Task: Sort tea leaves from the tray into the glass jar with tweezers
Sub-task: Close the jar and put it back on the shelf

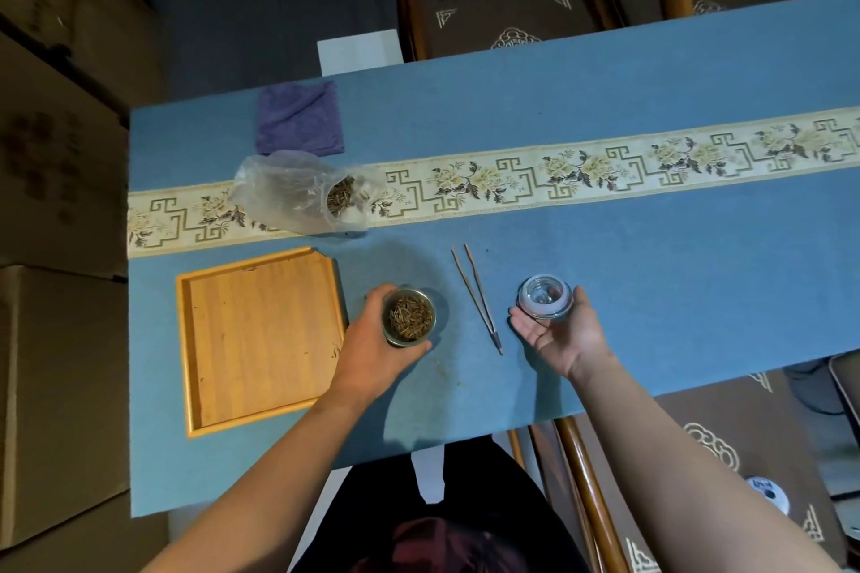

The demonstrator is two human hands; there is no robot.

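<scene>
While the left hand [372, 354] grips the glass jar [408, 316] of tea leaves and the right hand [561, 335] cups the lid [544, 295], the tray [260, 340] lies empty and the tweezers [477, 295] untouched between the hands: I judge this as preparation; the leaves must reach the tray next.

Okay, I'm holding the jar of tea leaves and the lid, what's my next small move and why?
Probably tip the glass jar in your left hand over the wooden tray. The tray looks bare, the leaves sit in the jar, and the tweezers lie untouched. Your right hand holds the lid; set it down first.
</scene>
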